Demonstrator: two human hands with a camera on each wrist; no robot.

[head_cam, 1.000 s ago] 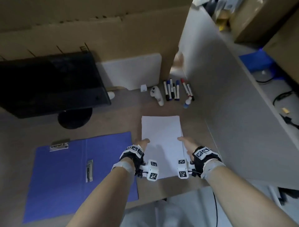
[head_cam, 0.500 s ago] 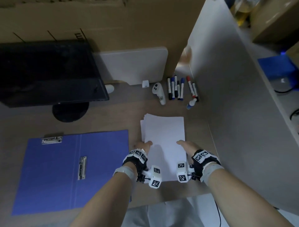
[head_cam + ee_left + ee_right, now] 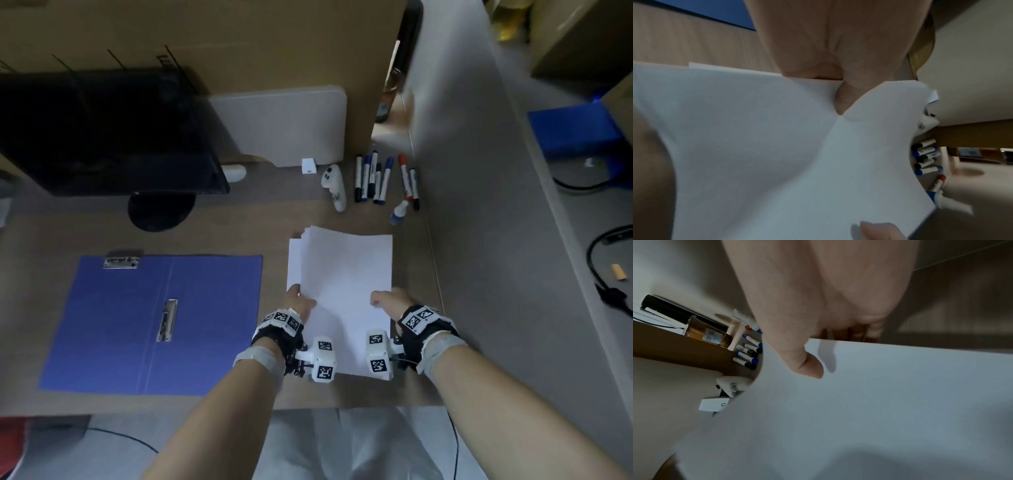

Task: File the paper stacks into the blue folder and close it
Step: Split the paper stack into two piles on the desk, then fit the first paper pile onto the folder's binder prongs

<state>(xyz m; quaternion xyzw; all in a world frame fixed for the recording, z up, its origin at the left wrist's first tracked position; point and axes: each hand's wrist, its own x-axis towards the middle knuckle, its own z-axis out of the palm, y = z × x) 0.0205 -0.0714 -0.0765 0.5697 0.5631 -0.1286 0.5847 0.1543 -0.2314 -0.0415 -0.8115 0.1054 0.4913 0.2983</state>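
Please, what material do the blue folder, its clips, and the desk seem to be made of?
Blue folder: probably plastic or coated card; flat, evenly blue, faint sheen. Clips: the top clip and the middle clip look like metal; silvery and reflective. Desk: wood-look surface, likely laminate; pale grain lines show in the left wrist view, matte.

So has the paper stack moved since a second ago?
Yes. In the paper stack, upper sheets have shifted slightly right, toward the grey partition, uncovering lower sheets along the left edge.
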